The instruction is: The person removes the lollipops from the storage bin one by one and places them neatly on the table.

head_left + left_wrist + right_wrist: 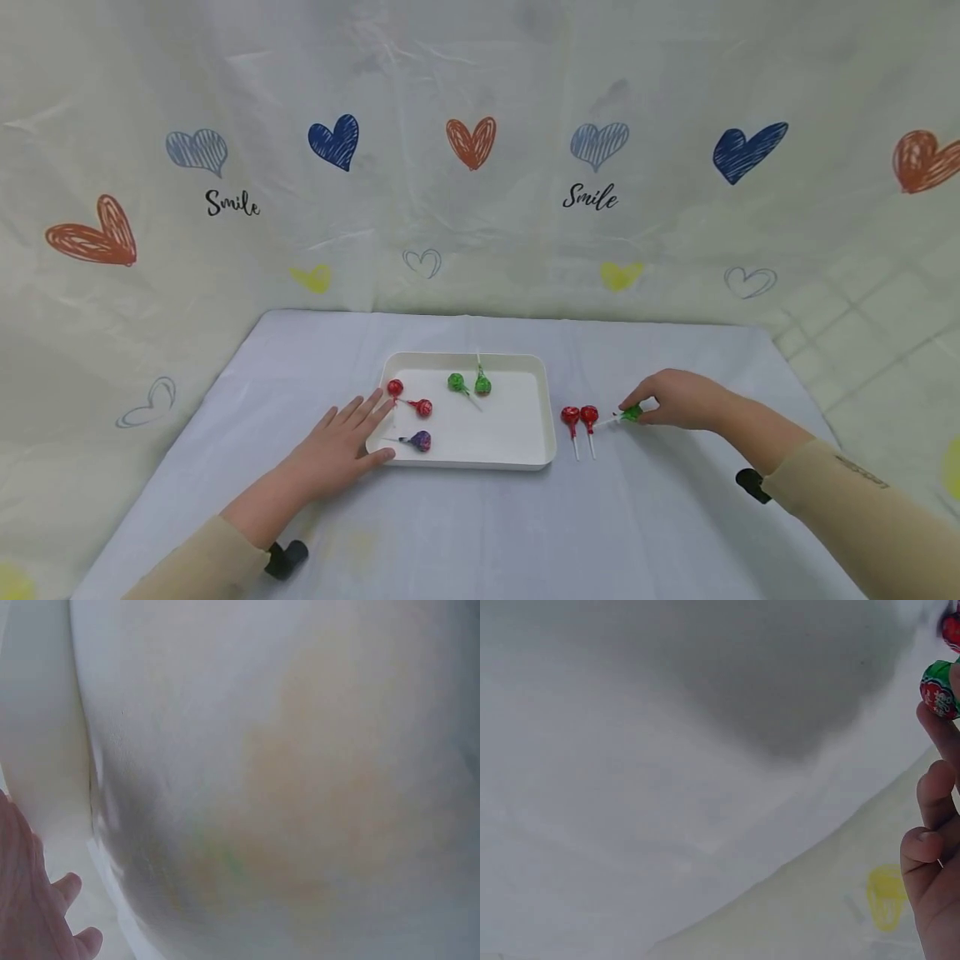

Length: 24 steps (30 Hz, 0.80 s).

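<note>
In the head view, the right hand [686, 400] pinches a round lollipop in shiny green wrapping [632, 413] by its candy head, thumb and forefinger nearly closed, one on each side of it. The lollipop is above or on the white cloth [450, 533]; contact cannot be told. Its long axis lies slantwise, the white stick pointing between 8 and 9 o'clock, its tip near two red-wrapped lollipops [589, 414] whose sticks point to about 6 o'clock. That pair sits between the green lollipop and a shallow white rectangular tray [517, 425] at 9 o'clock. On the tray are two more red lollipops [423, 408], a purple one [421, 441] with its stick to 9 o'clock, and two green ones [457, 382], sticks toward 5 and 12 o'clock. The left hand [333, 450], fingers straight and spread, gripping nothing, reaches over the tray's left edge toward 1 o'clock.
</note>
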Available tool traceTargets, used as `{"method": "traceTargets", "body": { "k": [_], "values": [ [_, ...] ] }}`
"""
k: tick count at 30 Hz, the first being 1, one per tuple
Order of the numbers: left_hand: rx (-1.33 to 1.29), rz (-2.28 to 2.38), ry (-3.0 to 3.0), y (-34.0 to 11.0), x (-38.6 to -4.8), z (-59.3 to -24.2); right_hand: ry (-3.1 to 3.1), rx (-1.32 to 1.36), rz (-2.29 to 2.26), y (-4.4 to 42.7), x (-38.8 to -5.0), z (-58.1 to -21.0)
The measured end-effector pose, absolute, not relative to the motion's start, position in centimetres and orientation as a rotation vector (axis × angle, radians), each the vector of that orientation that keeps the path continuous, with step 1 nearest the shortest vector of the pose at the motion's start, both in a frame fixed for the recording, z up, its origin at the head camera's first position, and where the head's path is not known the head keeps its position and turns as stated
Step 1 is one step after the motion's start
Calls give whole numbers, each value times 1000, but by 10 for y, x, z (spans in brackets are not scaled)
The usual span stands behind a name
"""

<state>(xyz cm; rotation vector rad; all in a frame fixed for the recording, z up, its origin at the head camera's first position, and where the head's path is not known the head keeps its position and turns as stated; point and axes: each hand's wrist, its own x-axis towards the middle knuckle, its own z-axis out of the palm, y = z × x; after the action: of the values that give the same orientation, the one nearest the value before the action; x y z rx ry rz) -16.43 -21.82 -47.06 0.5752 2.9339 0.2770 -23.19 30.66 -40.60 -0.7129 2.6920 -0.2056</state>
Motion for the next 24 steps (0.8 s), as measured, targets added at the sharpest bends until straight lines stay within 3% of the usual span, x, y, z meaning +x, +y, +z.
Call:
{"method": "traceTargets", "body": {
  "k": [10,24],
  "values": [
    [577,272,2935,-219,-164,-472,2673,-696,-256,315,-221,-422],
    [559,260,2930,-218,-164,-470,2655,-590,-362,324,-223,-415]
  ]
}}
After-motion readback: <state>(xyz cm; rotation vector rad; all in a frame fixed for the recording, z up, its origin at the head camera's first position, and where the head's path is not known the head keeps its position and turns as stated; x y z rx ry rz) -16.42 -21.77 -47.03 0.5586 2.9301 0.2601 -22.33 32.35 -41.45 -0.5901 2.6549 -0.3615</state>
